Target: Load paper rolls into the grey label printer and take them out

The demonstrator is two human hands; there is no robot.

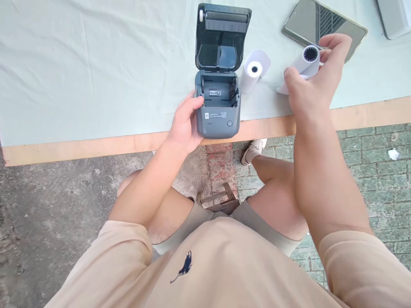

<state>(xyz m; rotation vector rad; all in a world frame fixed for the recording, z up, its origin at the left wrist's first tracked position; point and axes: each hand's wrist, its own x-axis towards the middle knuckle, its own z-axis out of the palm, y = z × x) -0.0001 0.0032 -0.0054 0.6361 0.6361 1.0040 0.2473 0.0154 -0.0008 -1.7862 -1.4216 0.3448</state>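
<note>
Left hand [184, 124]: rests against the left side of the small grey printer [218, 109], thumb at the rim of its open bay, fingers wrapped on the casing; this grip is closed on the printer and seems to steady it.
Right hand [313, 81]: raised just above the table [80, 64], clamped on a paper roll [305, 64] between thumb and curled fingers.
Paper roll: white, held tilted, its dark core end facing up toward the camera; well right of the printer.
How it handles: I judge it light and fairly stiff across its width, but the outer layers look free to unwind, and the smooth paper could slip. A hold around the barrel, as now, looks safest; pressing the ends would tell less on the wound paper.
Printer: sits at the near edge of the table, lid [223, 36] swung fully up and back, the paper bay bare, with a label inside it.
Second roll [254, 69]: lies on the table just right of the printer, not touching it as far as I can tell.
Phone [324, 25]: dark slab lying flat beyond the right hand.
Table covering: pale cloth, wooden edge showing at the near side.
Below: paved ground, 1 shoe, the person's knees.
</note>
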